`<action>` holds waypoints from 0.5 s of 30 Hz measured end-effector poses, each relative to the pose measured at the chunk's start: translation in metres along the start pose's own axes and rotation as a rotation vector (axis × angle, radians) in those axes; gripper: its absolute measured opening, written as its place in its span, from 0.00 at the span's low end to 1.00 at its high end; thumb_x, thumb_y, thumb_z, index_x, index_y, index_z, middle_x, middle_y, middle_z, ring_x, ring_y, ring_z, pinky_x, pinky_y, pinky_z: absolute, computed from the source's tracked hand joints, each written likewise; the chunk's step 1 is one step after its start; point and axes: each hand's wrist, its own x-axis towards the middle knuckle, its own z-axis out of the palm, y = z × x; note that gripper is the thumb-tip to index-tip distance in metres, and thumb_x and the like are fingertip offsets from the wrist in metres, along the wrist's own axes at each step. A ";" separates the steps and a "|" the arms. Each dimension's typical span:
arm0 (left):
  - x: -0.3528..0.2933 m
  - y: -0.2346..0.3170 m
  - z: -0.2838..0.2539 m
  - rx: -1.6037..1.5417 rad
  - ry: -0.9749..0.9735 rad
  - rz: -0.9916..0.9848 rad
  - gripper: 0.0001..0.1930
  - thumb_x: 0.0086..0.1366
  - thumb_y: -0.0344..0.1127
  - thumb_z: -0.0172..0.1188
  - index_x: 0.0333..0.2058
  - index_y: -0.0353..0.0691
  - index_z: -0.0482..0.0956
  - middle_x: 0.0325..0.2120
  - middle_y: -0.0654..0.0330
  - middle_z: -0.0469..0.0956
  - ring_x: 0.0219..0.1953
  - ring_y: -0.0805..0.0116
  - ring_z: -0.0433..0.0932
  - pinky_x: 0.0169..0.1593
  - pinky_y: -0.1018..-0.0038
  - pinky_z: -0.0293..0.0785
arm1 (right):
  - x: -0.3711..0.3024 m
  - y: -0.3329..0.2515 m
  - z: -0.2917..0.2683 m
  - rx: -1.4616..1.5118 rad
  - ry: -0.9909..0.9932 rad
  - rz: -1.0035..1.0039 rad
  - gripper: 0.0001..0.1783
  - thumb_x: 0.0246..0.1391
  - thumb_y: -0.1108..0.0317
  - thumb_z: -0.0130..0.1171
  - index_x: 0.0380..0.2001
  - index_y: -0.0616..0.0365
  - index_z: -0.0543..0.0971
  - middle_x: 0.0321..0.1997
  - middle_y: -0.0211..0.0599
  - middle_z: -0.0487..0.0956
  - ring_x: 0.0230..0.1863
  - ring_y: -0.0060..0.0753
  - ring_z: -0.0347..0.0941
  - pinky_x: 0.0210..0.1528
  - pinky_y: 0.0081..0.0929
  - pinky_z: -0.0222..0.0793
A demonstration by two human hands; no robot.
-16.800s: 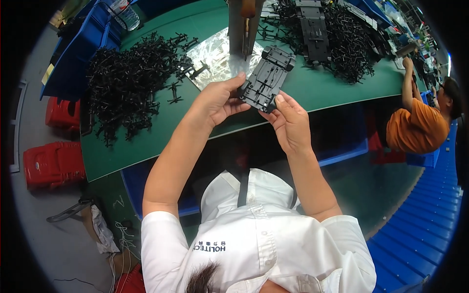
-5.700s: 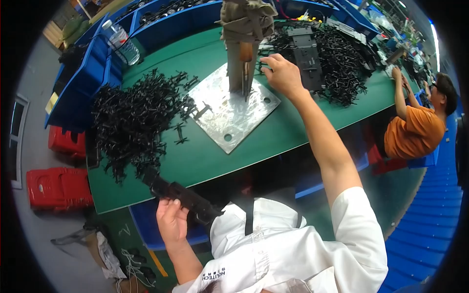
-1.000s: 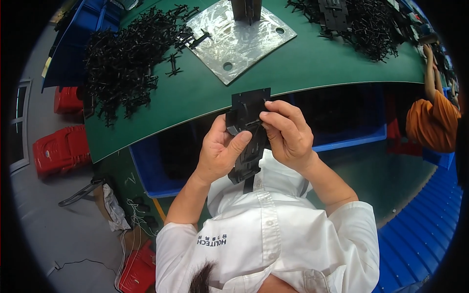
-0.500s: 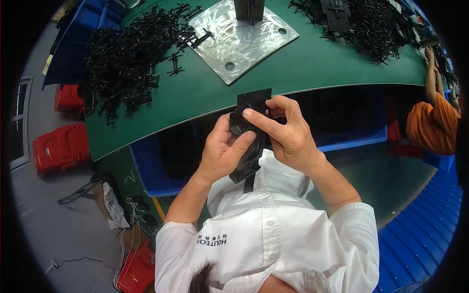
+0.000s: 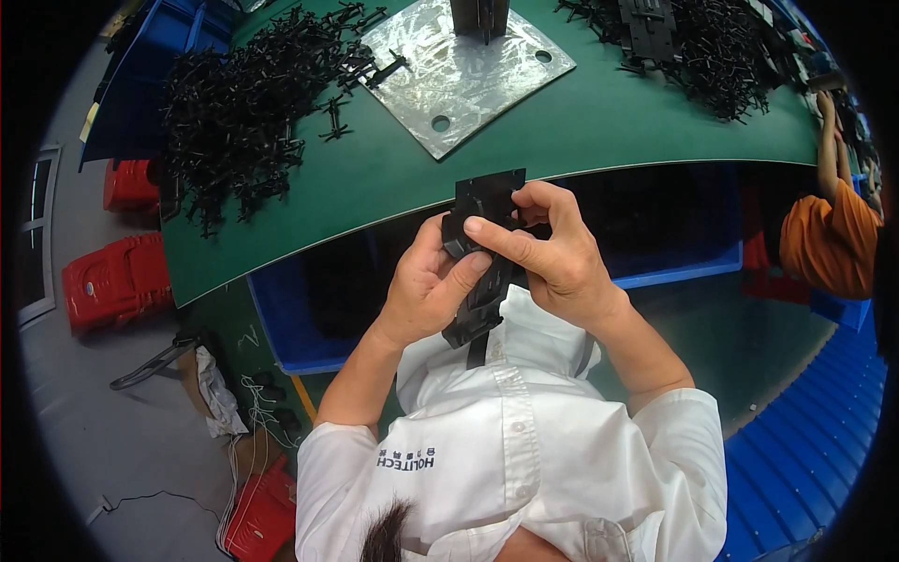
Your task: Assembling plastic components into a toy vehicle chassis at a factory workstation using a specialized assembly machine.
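Observation:
Between my hands, just off the near edge of the table, is a long black moulded plastic part (image 5: 482, 195) with a flat upper end and a ridged lower end. My left hand (image 5: 426, 288) grips its left side, thumb lying across the front. On the opposite side my right hand (image 5: 556, 245) holds the upper part, its thumb pressed on the face and its fingers curled at the right edge. Whatever the right fingers touch behind that edge is hidden.
A heap of small black branched plastic pieces (image 5: 239, 112) covers the table's left. The metal plate (image 5: 468, 84) bears an upright post (image 5: 480, 19). Another black pile (image 5: 721, 61) lies right. Blue bins (image 5: 679, 267) sit under the green table (image 5: 562, 155). An orange-sleeved person (image 5: 829, 239) works at far right.
Both hands keep the same hold on the black part. The view and the part have shifted only very slightly.

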 end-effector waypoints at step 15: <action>0.002 -0.005 0.001 0.131 0.032 0.090 0.21 0.63 0.30 0.54 0.52 0.29 0.59 0.41 0.57 0.72 0.41 0.75 0.71 0.45 0.79 0.70 | 0.000 0.001 0.000 0.062 0.034 0.081 0.34 0.36 0.90 0.54 0.50 0.50 0.73 0.41 0.42 0.65 0.35 0.37 0.69 0.36 0.27 0.73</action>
